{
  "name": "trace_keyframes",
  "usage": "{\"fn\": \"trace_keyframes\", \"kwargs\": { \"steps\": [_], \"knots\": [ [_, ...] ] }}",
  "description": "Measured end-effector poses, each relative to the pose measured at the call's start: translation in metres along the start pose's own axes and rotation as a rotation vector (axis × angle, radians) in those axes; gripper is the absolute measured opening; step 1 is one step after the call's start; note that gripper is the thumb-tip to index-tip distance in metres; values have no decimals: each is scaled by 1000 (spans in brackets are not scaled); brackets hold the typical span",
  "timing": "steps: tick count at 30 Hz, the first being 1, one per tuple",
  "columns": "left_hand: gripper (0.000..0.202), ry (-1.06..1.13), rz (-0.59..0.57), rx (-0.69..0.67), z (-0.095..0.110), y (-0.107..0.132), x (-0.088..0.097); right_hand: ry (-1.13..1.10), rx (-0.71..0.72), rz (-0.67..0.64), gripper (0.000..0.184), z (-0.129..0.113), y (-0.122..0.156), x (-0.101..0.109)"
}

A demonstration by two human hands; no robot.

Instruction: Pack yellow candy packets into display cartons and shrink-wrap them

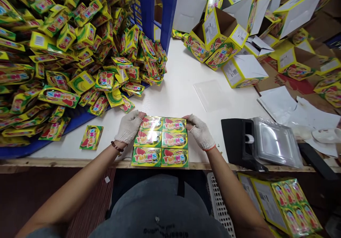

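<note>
A flat block of small TWINS boxes (161,141) lies at the table's front edge, two columns wide and three rows deep. The boxes are yellow and green with watermelon pictures, and a glossy clear plastic layer seems to cover them. My left hand (129,127), in a white knitted glove with bare fingertips, grips the block's far left corner. At the far right corner my right hand (199,132), gloved the same way, holds it too. Both thumbs and fingers are bent around the edges, partly hidden. One loose TWINS box (91,137) lies left of my left hand.
A big heap of loose boxes (58,53) spills from a blue plastic crate (165,14) on the left. Open cartons (221,39) crowd the back right. A clear plastic sheet (211,95), a black holder (237,142) and clear plastic trays (275,142) lie to the right.
</note>
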State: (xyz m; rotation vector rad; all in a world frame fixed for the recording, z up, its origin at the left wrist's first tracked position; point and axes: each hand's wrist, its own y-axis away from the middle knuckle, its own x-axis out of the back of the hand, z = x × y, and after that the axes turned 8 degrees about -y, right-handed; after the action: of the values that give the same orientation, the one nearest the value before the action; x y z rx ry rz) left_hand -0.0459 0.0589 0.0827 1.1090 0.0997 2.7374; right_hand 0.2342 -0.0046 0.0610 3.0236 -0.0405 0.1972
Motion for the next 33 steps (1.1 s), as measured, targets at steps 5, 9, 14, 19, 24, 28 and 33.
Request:
{"fn": "trace_keyframes", "kwargs": {
  "steps": [5,9,14,19,24,28,33],
  "knots": [
    [26,-285,-45,-322,10,-3,4,84,16,-30,26,-7,-6,5],
    [28,-645,-209,-817,38,-8,-14,87,14,13,34,-6,-10,8],
    [32,-753,-278,-961,70,-9,-43,42,1,49,37,1,-5,8],
    [36,-767,-306,-978,77,-13,-47,-97,-33,59,41,8,-1,7],
    [38,-710,-299,-934,75,-18,-51,-190,-22,12,47,15,1,4],
    [43,-694,-332,-949,77,-21,-57,-224,37,11,47,21,1,-2],
    [41,-732,-329,-926,86,-18,-56,-229,43,30,43,15,3,-5]
  ]
}}
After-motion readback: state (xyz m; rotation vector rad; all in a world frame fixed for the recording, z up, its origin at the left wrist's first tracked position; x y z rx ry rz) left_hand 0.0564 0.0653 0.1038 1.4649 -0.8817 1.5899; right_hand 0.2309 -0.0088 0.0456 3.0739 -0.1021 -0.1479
